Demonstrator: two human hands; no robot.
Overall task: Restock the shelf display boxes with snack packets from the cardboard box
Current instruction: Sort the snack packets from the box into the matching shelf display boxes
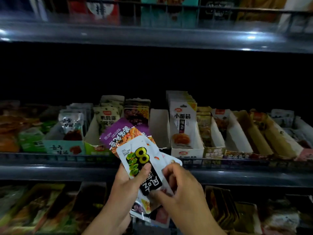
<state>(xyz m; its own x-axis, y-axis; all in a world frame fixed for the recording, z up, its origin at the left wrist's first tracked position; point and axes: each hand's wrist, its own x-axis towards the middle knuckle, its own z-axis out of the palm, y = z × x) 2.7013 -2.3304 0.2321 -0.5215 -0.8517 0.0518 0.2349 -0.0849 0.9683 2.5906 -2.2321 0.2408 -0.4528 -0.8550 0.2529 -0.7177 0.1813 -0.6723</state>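
At lower centre of the frame I hold a fan of packets: one white packet (135, 155) on top, one purple packet (118, 133) behind it, and more beneath that I cannot count. My left hand (126, 182) grips the stack, thumb pressed on the white one. My right hand (183, 185) pinches the stack's right edge. Behind, across mid-frame, the shelf (50, 168) carries a row of display boxes; one white box (186, 146) of packets stands right of centre, an empty box (159, 128) just left of it.
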